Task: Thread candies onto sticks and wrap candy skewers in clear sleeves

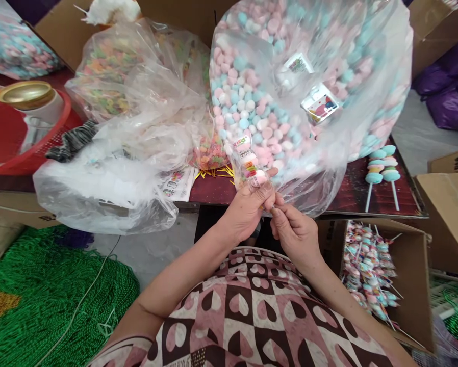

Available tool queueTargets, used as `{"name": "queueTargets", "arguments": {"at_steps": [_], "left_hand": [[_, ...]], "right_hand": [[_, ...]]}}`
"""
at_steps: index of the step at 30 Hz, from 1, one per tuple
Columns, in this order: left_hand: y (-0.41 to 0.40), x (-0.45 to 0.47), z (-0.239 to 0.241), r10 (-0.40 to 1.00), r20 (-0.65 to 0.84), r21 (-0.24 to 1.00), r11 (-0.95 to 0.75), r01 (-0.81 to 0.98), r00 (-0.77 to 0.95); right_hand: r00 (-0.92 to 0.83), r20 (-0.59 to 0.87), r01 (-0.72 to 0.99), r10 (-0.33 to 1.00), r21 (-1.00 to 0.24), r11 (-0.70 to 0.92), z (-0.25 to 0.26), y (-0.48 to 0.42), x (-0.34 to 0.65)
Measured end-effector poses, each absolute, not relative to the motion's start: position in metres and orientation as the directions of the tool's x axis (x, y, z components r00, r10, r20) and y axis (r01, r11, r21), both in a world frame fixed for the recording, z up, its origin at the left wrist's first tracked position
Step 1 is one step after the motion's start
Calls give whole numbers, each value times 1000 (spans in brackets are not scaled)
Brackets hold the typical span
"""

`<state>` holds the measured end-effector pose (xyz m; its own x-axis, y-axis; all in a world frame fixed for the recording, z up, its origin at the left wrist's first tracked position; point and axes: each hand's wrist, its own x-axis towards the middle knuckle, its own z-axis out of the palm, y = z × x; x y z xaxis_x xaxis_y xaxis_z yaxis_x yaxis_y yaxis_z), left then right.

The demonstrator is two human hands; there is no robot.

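Note:
My left hand (248, 206) is closed around the lower end of a marshmallow skewer in a clear printed wrapper (248, 158), held upright at the table's front edge. My right hand (292, 229) is pinched at the bottom of the same skewer, just under the left hand's fingers. Right behind them stands a huge clear bag of pink, blue and white marshmallows (275, 86). Two unwrapped marshmallow skewers (382, 171) lie on the dark red table (351, 188) to the right.
A cardboard box of wrapped skewers (366, 265) sits at my right. Crumpled clear bags (129, 153) and a bag of colourful candy (110, 71) are on the left, with a red basket (26, 137) holding a gold-lidded jar. Yellow twist ties (213, 173) lie on the table. Green netting (49, 290) covers the floor.

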<state>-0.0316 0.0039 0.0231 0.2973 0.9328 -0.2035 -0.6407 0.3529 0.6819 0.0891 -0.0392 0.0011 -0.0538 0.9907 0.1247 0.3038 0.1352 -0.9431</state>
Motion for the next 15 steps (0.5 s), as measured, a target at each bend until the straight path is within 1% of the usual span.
{"name": "queueTargets", "arguments": {"at_steps": [5,8,10,11,13,14,15], "left_hand": [[4,-30,12,920,-219,716,377,-588,324],[7,-35,12,911,-241,718,400,-570,335],[8,-41,17,916,-221,720,384,-577,334],[7,-43,21,912,-201,715,386,-583,356],[4,-44,27,857,-154,670,457,-586,492],[2,-43,29,796,-122,627,524,-577,592],[-1,-41,30,714,-76,574,602,-555,696]], "right_hand": [[-56,10,241,998,-970,23,7,-37,86],[-177,-42,278,983,-961,9,17,-27,100],[-234,-48,278,971,-960,19,24,-18,113],[-194,-36,234,980,-972,10,27,-13,119],[-79,-30,62,996,-998,-26,31,-4,125],[-48,-50,-32,998,-998,-52,32,-1,125],[-63,-87,-111,994,-989,-94,32,2,124]]}}
